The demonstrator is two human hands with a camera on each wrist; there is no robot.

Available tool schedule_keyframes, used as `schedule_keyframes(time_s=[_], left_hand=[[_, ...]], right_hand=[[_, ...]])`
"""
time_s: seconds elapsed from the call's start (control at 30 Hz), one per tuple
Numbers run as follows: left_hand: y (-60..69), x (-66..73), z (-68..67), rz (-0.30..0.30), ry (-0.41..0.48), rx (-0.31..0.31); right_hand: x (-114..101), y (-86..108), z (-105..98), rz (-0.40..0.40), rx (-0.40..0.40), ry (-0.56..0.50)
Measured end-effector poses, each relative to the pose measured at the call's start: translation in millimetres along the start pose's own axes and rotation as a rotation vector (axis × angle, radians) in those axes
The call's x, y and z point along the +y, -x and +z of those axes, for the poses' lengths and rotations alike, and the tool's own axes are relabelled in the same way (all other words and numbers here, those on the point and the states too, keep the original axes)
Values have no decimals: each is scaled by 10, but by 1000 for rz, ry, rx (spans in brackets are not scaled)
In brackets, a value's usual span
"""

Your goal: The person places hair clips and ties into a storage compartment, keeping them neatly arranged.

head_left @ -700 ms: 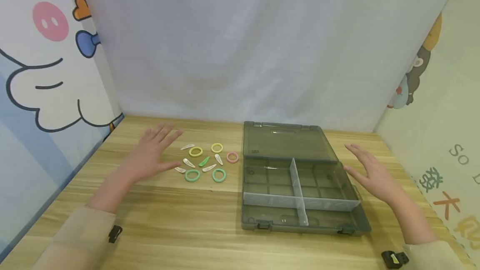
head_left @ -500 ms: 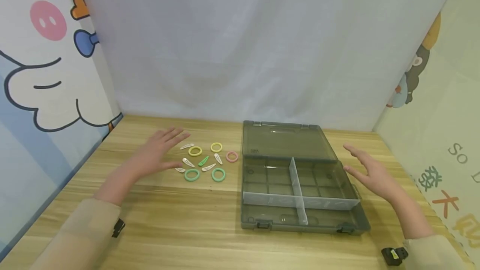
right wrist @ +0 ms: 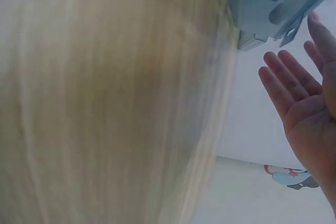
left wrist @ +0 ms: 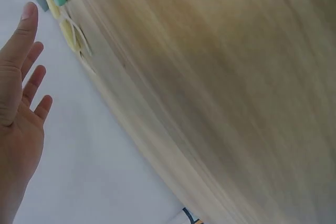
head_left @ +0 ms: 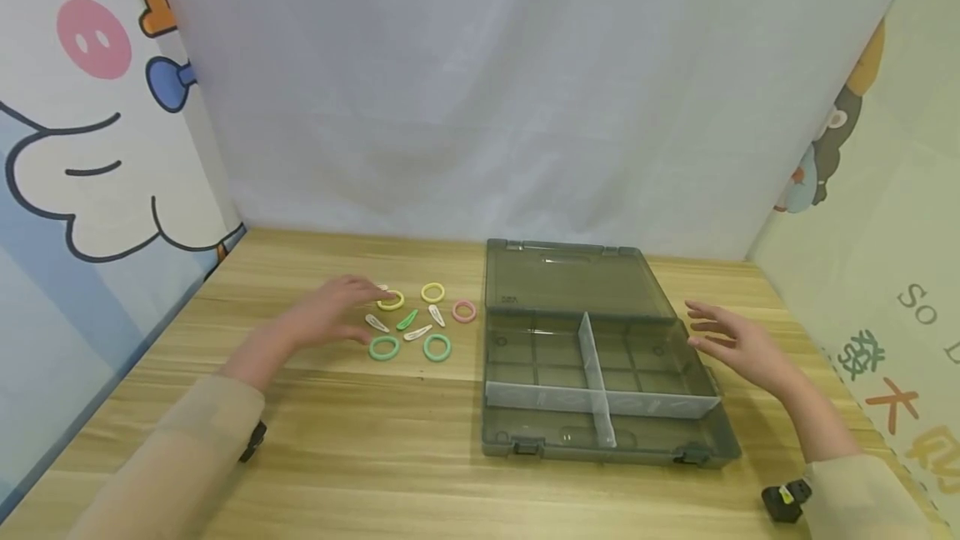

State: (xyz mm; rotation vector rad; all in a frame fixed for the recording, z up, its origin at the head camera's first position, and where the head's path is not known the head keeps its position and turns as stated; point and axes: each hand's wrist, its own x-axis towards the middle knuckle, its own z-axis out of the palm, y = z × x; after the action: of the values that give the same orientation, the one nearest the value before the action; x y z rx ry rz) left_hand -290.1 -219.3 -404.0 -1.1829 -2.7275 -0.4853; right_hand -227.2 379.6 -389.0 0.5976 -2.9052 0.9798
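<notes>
My left hand [head_left: 322,315] hovers at the left side of a group of hair accessories, holding nothing, its fingers loosely spread. Beside its fingertips lie a yellow hair tie [head_left: 391,301], a white snap hair clip [head_left: 377,324] and a green hair tie [head_left: 384,348]. Farther right are a second green hair tie [head_left: 437,347], another yellow one [head_left: 432,292], a pink one [head_left: 463,312], a green snap clip [head_left: 407,320] and more white clips. My right hand [head_left: 750,352], fingers relaxed, is held near the right side of a grey translucent box [head_left: 611,458] without gripping anything.
The box's lid [head_left: 577,277] lies folded back toward the curtain [head_left: 480,107]. Clear dividers [head_left: 645,408] split its inside into compartments. Everything sits on a wooden table [head_left: 375,457], with printed walls to the left and right.
My left hand has moved right and now covers some of the white clips at the left. The right hand has stayed near the box, its fingers a little more bent.
</notes>
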Motion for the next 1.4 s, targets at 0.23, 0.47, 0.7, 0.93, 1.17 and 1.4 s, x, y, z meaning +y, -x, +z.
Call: schedule_keyframes(time_s=[0.23, 0.47, 0.7, 0.93, 1.17, 1.4], left_hand=[[-81, 17, 58, -16, 31, -71], [-173, 21, 93, -16, 56, -114], [-231, -37, 167, -34, 104, -166], [-249, -35, 212, -92, 169, -199], [-259, -21, 176, -120, 248, -204], [-326, 3, 93, -144, 272, -191]], right_hand=[[113, -15, 38, 14, -40, -34], [142, -40, 46, 58, -77, -145], [209, -54, 73, 118, -121, -216], [209, -46, 80, 151, -162, -290], [238, -39, 88, 170, -182, -315], [255, -40, 83, 174, -190, -334]])
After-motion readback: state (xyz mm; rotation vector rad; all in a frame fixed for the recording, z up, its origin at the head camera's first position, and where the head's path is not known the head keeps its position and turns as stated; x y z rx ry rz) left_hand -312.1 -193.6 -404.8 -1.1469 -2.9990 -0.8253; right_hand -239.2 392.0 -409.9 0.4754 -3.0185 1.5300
